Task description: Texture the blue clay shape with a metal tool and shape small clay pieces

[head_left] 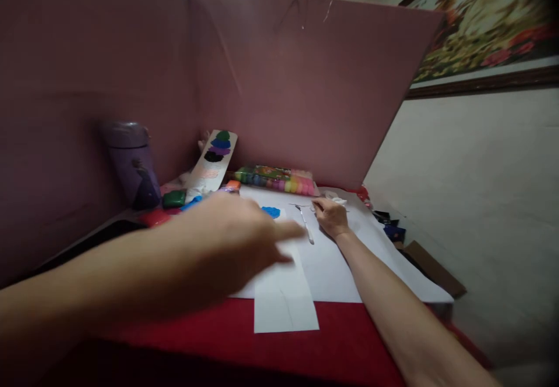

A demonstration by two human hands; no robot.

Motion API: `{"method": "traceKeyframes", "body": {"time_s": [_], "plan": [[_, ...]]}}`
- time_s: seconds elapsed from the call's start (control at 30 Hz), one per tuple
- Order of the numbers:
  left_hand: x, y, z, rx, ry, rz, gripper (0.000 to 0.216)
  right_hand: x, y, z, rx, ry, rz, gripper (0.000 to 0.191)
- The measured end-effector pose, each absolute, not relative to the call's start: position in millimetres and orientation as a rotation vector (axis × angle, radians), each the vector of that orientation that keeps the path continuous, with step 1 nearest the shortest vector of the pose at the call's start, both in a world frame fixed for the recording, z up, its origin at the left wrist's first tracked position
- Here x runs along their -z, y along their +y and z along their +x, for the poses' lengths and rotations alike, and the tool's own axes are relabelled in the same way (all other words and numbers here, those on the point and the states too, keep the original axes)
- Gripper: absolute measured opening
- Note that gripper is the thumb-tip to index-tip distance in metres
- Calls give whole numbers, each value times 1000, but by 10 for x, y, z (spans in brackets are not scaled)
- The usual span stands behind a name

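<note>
My left hand [236,241], blurred by motion, hangs in front of a long white paper strip [286,311]. Its index finger and another finger reach to the right, apart, with nothing visible between them. A blue patch [271,212] shows at the strip's far end, partly behind this hand. My right hand [331,216] rests on the white sheet [336,270], its fingers pinched together. A thin dark line runs out on both sides of them; whether it is held I cannot tell. Between my hands lies a slim metal tool [305,225], apart from the right fingers.
A purple bottle [133,166] stands at the left. Near the back lean a white card with coloured patches [213,160] and a clear pack of coloured pots [279,180]. A green lump [173,199] lies by the bottle. Pink panels [301,84] enclose the back and left.
</note>
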State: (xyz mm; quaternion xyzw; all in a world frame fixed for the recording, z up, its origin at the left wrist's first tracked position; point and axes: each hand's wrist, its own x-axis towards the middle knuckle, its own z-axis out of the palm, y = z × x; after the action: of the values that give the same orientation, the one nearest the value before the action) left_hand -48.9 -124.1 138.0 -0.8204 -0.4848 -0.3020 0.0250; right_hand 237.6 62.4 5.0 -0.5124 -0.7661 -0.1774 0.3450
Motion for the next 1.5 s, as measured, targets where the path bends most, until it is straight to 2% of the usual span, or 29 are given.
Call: {"method": "traceKeyframes", "body": {"time_s": [0.13,0.2,0.3,0.37,0.6,0.73,0.83,0.9,1.0,1.07,1.3,1.5], "plan": [[-1563,-882,-854,564,-1747,-2225,17,-26,627,2380,463,-1965,-1277,22],[-1430,-729,-961,378,-1951,-2134,18,-23,625,2373,469,-1974,-1241,22],[-1081,-629,-959,73,-2078,-2146,31,-23,624,2364,486,-1993,-1191,22],[-873,-614,-900,78,-2045,-2155,36,-18,629,2366,518,-1985,-1169,22],[-669,-583,-882,251,-2194,-2094,21,-21,614,2328,606,-2021,-1062,22],[-765,-536,-954,465,-2211,-2143,24,-140,504,2133,528,-2047,-973,22],[-883,-392,-899,773,-2180,-2416,17,-282,383,1902,291,-1994,-881,22],[-928,-281,-790,981,-2115,-2693,21,-368,302,1747,52,-1897,-842,23],[-872,-188,-605,1531,-1921,-3253,34,-439,190,1566,-311,-1773,-819,27],[-760,-190,-531,1704,-1838,-3384,39,-438,122,1482,-508,-1753,-794,28],[-454,-281,-578,1750,-2033,-3338,43,-327,-25,1322,-952,-1777,-798,26],[-384,-185,-647,1859,-2106,-3151,48,-327,-83,1289,-1157,-1691,-771,23]]}}
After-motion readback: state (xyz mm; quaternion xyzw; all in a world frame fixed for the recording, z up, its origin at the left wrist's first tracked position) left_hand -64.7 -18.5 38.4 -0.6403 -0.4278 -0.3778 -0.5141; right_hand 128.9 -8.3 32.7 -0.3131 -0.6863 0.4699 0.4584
